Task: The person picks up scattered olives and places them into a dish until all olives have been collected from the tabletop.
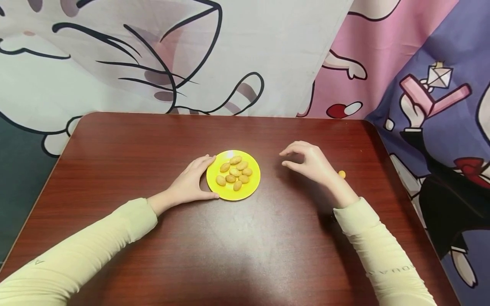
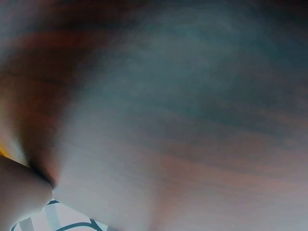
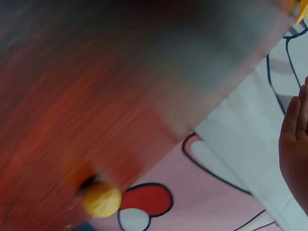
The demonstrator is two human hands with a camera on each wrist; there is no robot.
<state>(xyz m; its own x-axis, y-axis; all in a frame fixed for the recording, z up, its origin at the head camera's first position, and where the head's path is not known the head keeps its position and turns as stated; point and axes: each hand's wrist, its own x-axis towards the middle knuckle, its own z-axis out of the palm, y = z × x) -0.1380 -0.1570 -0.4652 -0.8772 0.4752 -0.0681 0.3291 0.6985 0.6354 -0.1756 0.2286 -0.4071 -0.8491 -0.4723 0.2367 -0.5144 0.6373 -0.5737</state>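
Observation:
A round yellow plate (image 1: 252, 187) lies on the table with several small, oval, tan-yellow nut-like pieces (image 1: 235, 172) on it; their exact kind cannot be told. My left hand (image 1: 187, 180) holds the plate's left side, the thumb at the near rim and the fingers at the far-left rim. To the right of the plate, apart from it, my right hand (image 1: 308, 161) hovers with loosely bent fingers, thumb and forefinger separated and nothing seen between them. Beside the right wrist sits a small yellow-orange round piece (image 1: 342, 174), seen larger as a yellow lump (image 3: 102, 199) in the right wrist view.
The dark red-brown wooden table (image 1: 153, 255) has rounded far corners. Behind it hangs a cartoon-printed cloth (image 1: 268, 51), which continues down the right side. The left wrist view is mostly blurred tabletop.

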